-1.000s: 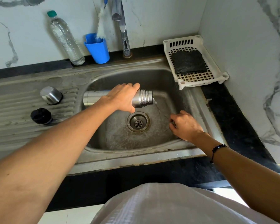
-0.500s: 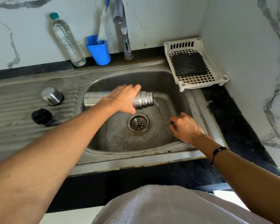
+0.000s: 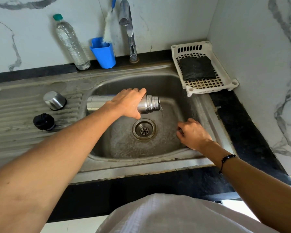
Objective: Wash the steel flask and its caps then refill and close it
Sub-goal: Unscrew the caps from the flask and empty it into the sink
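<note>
Steel flask (image 3: 148, 105) horizontal in left hand (image 3: 128, 102) — mouth pointing right.

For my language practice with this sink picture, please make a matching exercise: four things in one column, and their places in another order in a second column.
Things:
1. steel flask
2. black cap
3. dark scrub pad
4. brush

Places:
A. in the white basket
B. on the ribbed drainboard
C. in the blue cup
D. gripped by the left hand over the basin

Pairs: 1-D, 2-B, 3-A, 4-C
</note>
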The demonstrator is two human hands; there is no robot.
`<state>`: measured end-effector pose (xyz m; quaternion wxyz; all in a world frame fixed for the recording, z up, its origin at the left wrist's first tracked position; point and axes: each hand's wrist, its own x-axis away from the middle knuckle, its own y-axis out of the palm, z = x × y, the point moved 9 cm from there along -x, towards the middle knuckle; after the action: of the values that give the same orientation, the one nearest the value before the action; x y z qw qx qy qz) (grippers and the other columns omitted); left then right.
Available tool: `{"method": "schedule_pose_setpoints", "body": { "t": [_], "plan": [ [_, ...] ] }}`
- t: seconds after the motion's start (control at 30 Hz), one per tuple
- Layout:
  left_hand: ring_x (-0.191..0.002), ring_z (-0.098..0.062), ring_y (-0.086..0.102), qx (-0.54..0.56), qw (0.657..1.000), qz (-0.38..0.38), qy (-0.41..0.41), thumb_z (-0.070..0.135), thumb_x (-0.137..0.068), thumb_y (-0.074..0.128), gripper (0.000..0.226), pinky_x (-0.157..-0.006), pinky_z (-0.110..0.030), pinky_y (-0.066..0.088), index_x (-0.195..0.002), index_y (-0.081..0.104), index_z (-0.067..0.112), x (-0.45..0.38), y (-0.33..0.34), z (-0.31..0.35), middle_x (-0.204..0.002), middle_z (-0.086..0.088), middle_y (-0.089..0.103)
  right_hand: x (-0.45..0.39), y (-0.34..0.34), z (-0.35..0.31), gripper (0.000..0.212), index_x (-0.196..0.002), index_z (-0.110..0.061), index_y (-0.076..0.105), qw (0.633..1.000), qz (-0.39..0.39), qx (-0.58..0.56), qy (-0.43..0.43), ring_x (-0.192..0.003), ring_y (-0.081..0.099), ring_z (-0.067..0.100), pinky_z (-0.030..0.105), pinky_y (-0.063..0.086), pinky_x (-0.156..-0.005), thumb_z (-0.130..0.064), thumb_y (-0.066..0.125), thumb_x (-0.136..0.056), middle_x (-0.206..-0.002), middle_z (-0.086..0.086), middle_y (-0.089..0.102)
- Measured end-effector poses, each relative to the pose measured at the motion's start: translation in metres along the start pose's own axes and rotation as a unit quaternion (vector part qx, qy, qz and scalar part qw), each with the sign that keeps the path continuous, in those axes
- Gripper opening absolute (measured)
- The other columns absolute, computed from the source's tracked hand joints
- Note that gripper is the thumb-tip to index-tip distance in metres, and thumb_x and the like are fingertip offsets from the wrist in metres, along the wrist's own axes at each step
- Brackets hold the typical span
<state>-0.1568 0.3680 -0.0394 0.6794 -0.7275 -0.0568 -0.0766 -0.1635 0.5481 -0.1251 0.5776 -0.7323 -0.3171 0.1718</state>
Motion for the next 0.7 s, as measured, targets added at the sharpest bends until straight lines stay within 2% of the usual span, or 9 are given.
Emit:
{"method": "schedule_pose_setpoints", "body": {
  "t": [0.7],
  "plan": [
    [-0.092,-0.026,0.056,0.001,1.000,0.002,-0.001,0.030,-0.065,0.081,0.074,-0.069,-0.030,0.040,-0.124,0.040,0.010,-0.0008,-0.0015,-0.0019,-0.109,-0.011,0.056,-0.0006,0.0011,0.0006,0.016,-0.097,-0.014,0.055,1.000,0.001,0.003,0.001,-0.100,0.047,0.020,0.037,0.045,-0.084,-0.028,0.048,-0.094,-0.089,0.006,0.064]
  ]
}}
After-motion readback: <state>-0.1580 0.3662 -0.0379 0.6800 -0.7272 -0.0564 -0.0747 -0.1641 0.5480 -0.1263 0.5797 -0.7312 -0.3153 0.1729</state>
